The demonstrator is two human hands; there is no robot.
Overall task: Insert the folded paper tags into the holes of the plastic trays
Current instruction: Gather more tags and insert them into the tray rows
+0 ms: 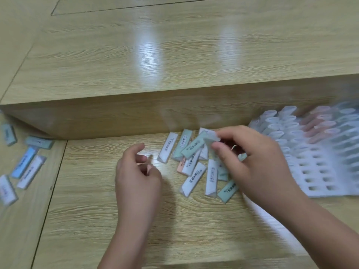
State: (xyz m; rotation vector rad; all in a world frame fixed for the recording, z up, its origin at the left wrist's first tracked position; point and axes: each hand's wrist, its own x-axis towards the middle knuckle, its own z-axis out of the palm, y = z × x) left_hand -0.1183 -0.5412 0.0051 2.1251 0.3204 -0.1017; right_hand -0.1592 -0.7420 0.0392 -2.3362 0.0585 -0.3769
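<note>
**Pinching a green tag above the pile**

The right hand, in the middle right of the frame, has its grip closed on one end of a pale green tag. Thumb and fingertips pinch it, and the tag slants down to the left over the other tags.

The left hand is at the centre of the frame, just left of the pile. Its grip is slack, the fingers loosely curled with nothing between them.

A pile of tags in white, green and pink lies criss-crossed on the wooden surface, between the two hands and partly under the right one.

The white tray lies at the right edge of the frame, beside the right hand. Its near rows of holes are open. Its far rows, at the upper right, hold standing tags, though that part is blurred.

A few more loose tags lie scattered at the far left of the frame, well apart from the pile.

A raised wooden ledge runs across behind everything.
</note>
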